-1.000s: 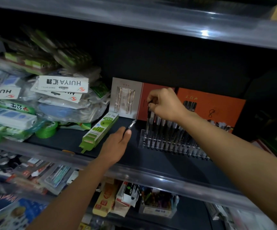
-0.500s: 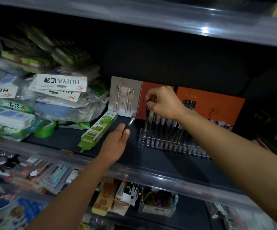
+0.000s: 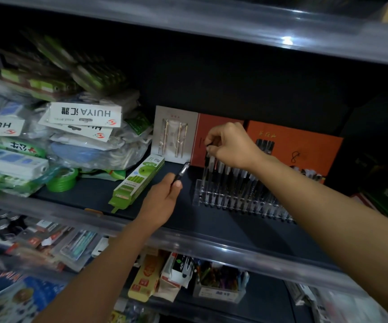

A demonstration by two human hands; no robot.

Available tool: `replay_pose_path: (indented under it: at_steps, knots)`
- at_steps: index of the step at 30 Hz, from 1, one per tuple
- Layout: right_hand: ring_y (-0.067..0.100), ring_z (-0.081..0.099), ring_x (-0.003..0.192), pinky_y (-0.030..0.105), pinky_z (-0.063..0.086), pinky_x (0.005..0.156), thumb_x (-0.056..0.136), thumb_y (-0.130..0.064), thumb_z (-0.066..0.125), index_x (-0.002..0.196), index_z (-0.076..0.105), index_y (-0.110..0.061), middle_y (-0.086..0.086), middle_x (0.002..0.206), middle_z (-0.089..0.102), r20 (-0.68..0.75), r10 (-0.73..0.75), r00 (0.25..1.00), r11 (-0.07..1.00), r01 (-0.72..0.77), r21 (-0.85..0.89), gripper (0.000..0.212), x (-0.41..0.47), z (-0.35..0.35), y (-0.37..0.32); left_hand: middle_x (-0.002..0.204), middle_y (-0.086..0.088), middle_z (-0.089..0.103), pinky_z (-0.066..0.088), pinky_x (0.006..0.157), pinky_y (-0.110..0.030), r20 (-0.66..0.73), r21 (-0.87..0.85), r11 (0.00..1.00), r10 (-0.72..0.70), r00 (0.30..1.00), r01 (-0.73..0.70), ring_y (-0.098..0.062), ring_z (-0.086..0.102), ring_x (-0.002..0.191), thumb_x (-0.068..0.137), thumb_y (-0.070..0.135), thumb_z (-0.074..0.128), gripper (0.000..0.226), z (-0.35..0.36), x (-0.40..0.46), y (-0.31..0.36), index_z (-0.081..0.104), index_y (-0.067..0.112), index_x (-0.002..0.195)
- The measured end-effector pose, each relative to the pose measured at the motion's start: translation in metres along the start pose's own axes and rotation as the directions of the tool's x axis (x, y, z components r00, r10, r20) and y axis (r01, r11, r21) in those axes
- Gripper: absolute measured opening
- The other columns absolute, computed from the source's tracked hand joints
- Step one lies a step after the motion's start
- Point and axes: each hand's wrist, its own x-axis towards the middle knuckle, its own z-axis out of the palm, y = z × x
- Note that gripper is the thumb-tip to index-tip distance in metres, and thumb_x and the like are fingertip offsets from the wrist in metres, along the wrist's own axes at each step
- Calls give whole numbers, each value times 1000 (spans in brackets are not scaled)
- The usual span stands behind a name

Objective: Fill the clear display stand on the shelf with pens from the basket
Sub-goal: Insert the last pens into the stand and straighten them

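Right hand (image 3: 229, 145) pinches a pen (image 3: 208, 159) above the stand (image 3: 235, 197); left hand (image 3: 162, 201) grips another pen (image 3: 182, 172).

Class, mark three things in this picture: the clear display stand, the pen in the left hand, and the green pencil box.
clear display stand (image 3: 214, 201), head view, front left base.
pen in the left hand (image 3: 183, 171), head view, silver tip end.
green pencil box (image 3: 137, 180), head view, middle of its top face.

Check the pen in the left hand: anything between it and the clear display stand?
Nothing visible. The left hand holds a pen just left of the clear display stand, with only bare dark shelf between them. The right hand is at the stand's left end, pinching another pen there, so it occupies that end.
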Motion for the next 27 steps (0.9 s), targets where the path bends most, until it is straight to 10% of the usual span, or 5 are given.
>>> replay_pose_path:
  at_steps: [27]
  knots:
    - [21,66,84,36,57,78,81,-2,65,73,70,-10,6,83,69,96,131,987,981,-116,-153,12,16,15,13,69,-16,52,44,61,-52,22,-14,1000,-18,1000,18,-23,44,59,99,35,35,32,1,-1,-1,49,7,92]
